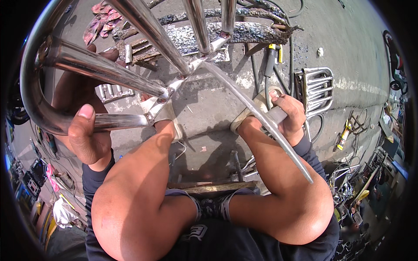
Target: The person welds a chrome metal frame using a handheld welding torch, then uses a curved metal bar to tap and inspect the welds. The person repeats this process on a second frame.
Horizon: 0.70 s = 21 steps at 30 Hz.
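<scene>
My left hand (85, 135) grips a shiny tubular metal frame (126, 122) by its lower tube, the thumb on top and the other fingers behind. Several parallel bars run from the frame's bent outer tube to a narrow strip with weld joints (178, 82). In my right hand (289, 113) is a chipping hammer (257, 111), held by its short-looking handle between my knees and the frame. One end of its long head overlaps the strip at a bar's joint; whether it touches cannot be told. The other, tapered end points down over my right thigh.
Beyond the frame stands a spatter-crusted metal stand (257, 32). A welding electrode holder (271, 61) with its cable rests by my right foot. Bent-tube racks (320, 89) are stacked to the right, near a yellow clamp-like tool (344, 138). A pink cloth (102, 24) lies far left.
</scene>
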Tool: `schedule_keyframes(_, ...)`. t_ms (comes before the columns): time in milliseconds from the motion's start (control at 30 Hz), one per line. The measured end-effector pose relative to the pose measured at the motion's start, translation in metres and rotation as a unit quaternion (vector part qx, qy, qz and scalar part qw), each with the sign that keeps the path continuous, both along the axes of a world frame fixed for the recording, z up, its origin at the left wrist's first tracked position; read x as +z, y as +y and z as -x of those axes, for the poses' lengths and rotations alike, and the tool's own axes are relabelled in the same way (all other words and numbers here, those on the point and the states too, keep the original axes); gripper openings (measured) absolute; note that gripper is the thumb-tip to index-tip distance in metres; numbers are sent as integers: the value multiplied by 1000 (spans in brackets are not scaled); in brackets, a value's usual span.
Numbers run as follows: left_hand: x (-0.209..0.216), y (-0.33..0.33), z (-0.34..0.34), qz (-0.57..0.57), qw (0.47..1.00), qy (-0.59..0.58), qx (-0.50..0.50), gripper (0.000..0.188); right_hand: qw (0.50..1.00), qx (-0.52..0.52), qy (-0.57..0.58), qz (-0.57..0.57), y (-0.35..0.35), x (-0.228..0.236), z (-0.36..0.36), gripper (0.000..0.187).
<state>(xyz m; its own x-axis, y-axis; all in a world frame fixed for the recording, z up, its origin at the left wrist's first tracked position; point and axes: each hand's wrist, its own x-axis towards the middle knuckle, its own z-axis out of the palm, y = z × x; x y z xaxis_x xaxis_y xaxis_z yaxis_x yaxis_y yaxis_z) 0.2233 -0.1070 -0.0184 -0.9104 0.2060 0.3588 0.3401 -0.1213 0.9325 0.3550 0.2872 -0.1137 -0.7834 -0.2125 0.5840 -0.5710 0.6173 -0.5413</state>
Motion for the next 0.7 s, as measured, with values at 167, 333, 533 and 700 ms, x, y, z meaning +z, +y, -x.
schedule_keyframes(167,-13,-7,10,3,999,-25,48,70,963,-107,-244,28,-4,-3,-15,16)
schedule_keyframes(333,-34,-15,22,-33,993,-95,62,66,944,-173,-236,150,-7,-7,-23,20)
schedule_keyframes(533,-55,-14,39,-122,961,-228,102,60,971,-150,-151,112,-1,-10,-10,20)
schedule_keyframes(700,-69,-19,44,-158,953,-242,85,60,964,-178,-199,13,-1,-6,-10,21)
